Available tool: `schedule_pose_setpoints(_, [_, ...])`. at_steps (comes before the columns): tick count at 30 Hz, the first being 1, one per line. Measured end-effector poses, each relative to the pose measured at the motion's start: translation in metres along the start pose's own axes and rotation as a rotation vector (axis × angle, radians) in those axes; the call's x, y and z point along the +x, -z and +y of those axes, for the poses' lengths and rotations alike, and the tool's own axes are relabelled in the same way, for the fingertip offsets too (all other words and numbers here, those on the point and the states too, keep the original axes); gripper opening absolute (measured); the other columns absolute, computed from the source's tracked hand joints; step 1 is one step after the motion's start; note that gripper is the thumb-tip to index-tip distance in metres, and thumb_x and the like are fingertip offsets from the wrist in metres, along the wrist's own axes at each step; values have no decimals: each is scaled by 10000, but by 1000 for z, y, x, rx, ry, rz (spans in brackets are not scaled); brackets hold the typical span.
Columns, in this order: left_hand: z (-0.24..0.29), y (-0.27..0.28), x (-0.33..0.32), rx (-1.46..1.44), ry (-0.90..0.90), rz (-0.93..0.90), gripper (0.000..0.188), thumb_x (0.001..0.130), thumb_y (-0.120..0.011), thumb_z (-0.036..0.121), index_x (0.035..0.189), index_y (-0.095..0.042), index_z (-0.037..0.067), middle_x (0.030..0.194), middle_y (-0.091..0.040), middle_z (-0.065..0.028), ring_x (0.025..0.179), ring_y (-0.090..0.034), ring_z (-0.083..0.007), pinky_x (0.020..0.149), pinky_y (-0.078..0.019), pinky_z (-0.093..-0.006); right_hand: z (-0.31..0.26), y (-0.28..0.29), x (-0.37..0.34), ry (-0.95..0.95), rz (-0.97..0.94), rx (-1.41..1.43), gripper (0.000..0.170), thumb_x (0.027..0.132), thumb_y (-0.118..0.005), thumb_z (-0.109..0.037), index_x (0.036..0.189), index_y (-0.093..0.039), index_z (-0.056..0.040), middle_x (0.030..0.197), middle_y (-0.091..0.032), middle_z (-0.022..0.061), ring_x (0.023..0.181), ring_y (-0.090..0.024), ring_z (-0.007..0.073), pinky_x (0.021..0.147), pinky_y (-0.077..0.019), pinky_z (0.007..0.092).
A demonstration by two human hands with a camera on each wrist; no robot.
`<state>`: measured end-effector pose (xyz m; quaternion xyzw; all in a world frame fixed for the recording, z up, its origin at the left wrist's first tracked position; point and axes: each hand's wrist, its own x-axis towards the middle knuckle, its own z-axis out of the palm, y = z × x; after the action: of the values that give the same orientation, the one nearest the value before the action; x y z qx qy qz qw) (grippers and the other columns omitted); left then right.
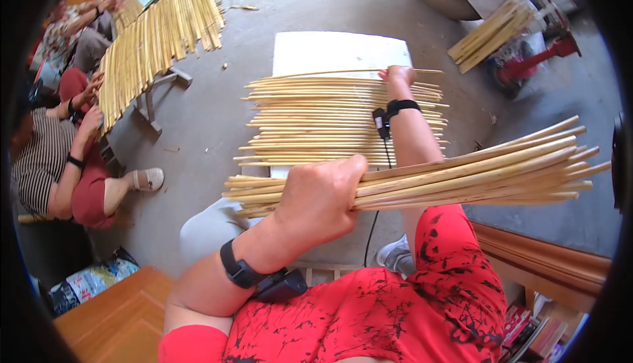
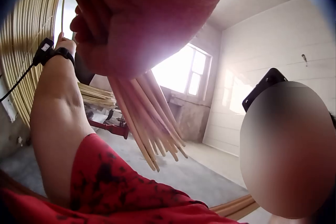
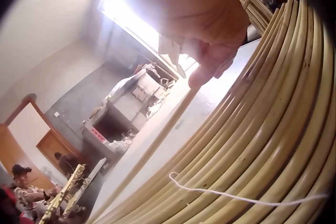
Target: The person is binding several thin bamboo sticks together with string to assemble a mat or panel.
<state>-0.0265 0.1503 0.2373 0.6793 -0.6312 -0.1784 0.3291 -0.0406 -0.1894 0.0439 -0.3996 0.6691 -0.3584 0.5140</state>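
Observation:
My left hand (image 1: 320, 198) grips a thick bundle of pale yellow reed stalks (image 1: 481, 175), held crosswise above my lap. Their loose ends (image 2: 149, 124) fan out below the fist in the left wrist view. At the far side of the white board (image 1: 343, 50), my right hand (image 1: 399, 76) pinches a single reed stalk (image 3: 168, 124) between thumb and fingers. That stalk lies roughly parallel to a row of reed stalks (image 1: 330, 120) spread side by side over the board. A thin white string (image 3: 226, 194) crosses the row in the right wrist view.
On the left, two seated people work at a long reed mat (image 1: 161, 27) on a wooden stand (image 1: 148, 102). More reed stalks (image 1: 491, 33) lie at the back right, beside a red metal tool (image 1: 541, 60). A wooden panel (image 1: 119, 313) is at the lower left.

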Motion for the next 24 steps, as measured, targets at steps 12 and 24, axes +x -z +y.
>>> schedule_pose_setpoints(12, [0,-2,3,-11,21,31,213,595,-625,49,762,-495,65,649,-540,-126,642,-560,-326,544,-436,-379,25,3,16,448,26,-790,167,801,-518,-56,919,-584,41,849,-612,183,703,-631,295,590,-542,331])
schedule_pose_setpoints(24, [2,0,1,-17,20,-1,208,599,-595,32,766,-474,57,655,-545,-125,642,-563,-320,535,-436,-390,34,7,-4,938,-75,-1098,151,761,-523,-106,809,-666,-116,974,-566,130,919,-557,285,766,-490,368])
